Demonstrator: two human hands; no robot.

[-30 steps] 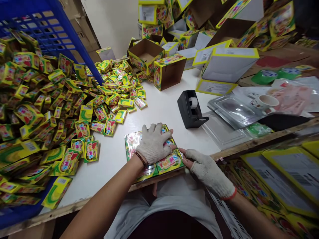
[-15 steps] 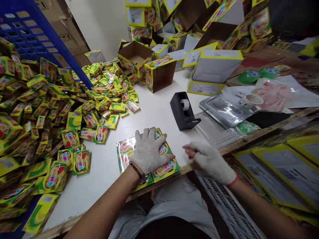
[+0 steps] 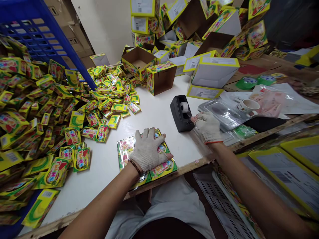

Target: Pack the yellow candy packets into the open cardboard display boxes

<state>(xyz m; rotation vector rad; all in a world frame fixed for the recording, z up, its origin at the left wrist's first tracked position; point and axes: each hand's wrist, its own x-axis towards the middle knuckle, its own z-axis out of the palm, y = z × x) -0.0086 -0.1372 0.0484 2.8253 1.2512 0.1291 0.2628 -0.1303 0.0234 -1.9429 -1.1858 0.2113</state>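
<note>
My left hand, in a white fingerless knit glove, lies flat with fingers spread on a clear plastic case. Yellow-green packs with colourful lettering fill the case, which sits at the table's front edge. Part of it is hidden under that hand. My right hand, gloved the same way, is at the front lip of a black tape dispenser. Its thumb and fingers are pinched together where the tape comes off; the tape end itself is too small to make out. A white-cored tape roll sits in the dispenser.
Small packs are heaped on the left beside a blue basket. Open cartons stand at the back. Clear plastic trays and a cup lie right. Below the table are a white crate and yellow-edged boxes.
My right hand has moved forward from the table's front edge to the tape dispenser, and its fingers now pinch at the lip. My left hand stays on the case.
</note>
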